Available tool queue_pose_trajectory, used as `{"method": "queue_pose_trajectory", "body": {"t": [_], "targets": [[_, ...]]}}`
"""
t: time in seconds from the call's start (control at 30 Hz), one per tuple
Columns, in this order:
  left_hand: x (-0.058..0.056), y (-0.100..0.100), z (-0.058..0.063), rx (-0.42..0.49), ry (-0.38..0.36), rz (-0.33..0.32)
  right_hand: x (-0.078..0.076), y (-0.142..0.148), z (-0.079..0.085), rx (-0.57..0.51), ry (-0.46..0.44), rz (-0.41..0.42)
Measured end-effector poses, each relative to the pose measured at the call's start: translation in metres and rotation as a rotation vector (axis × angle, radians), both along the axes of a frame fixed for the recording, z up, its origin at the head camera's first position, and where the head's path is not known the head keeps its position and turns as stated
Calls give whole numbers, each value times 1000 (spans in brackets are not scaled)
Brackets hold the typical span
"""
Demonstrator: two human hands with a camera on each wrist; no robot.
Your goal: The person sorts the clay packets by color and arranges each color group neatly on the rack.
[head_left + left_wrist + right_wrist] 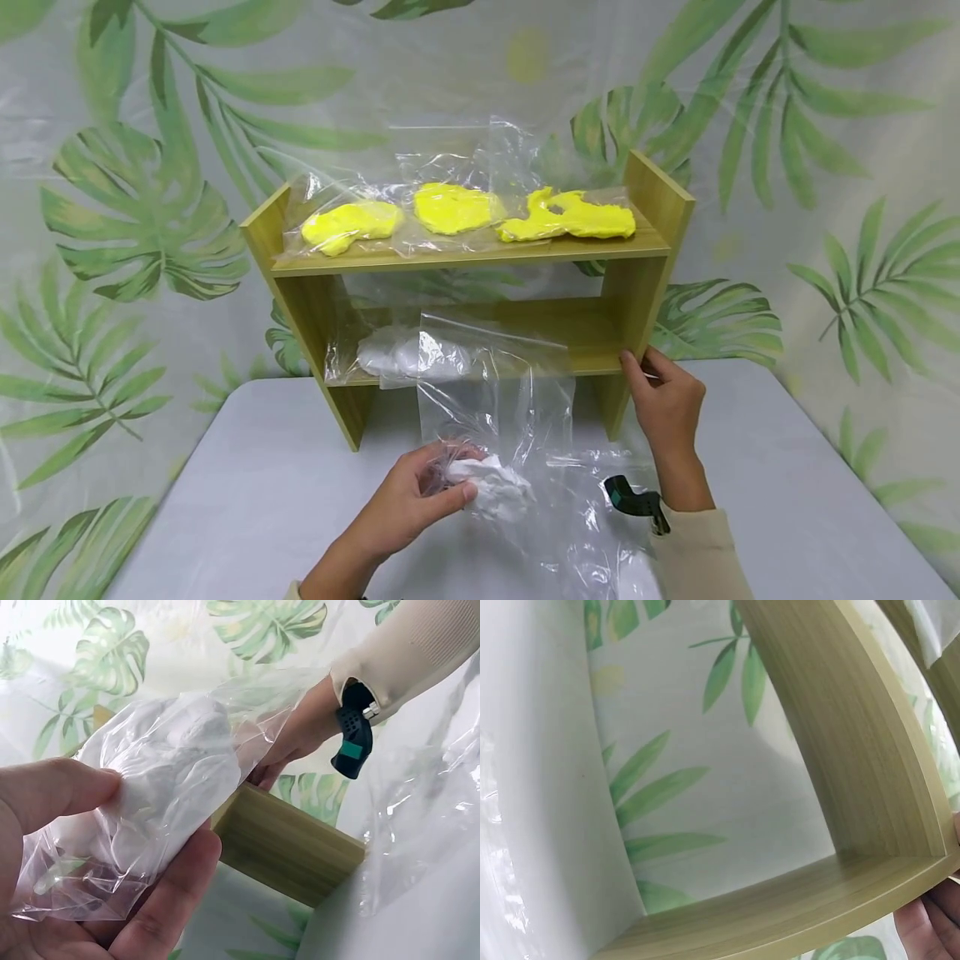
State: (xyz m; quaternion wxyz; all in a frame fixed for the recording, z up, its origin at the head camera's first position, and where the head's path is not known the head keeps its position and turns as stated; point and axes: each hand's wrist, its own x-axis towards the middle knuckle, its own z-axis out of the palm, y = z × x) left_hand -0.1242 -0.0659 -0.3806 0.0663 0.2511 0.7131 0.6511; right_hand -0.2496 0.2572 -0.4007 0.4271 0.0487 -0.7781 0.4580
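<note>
My left hand [420,500] grips a clear plastic bag with a white, putty-like lump [491,487] in it, in front of a small wooden shelf [468,260]. In the left wrist view the thumb presses the front of the white lump [169,765] and the fingers support it from below. On the far side, my right hand [667,400] holds the shelf's right side panel, thumb at the front edge and fingers round the outside. In the right wrist view only some fingertips [926,922] show at the panel [795,926].
Three bagged yellow lumps [453,208] lie along the upper board. Bagged white material [405,354] rests on the lower board's left part. Another clear bag [592,533] lies on the white table [225,500] near the right forearm. A leaf-print sheet [847,108] hangs behind.
</note>
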Motion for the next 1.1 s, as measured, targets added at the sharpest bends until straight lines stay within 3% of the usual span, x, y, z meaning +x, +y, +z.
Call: {"method": "queue_pose_trajectory", "body": {"t": [0.2,0.47,0.83,1.1], "targets": [[-14,1,14,-6,-39,27,-1,0,0,-11,6,1],[-36,5,31,-27,-9,36,0,1,-1,2,-29,-6],[-63,25,51,-48,-39,57,1,1,-1,-15,-19,13],[-89,40,67,-36,-44,47,1,2,-1,-18,-34,16]]}}
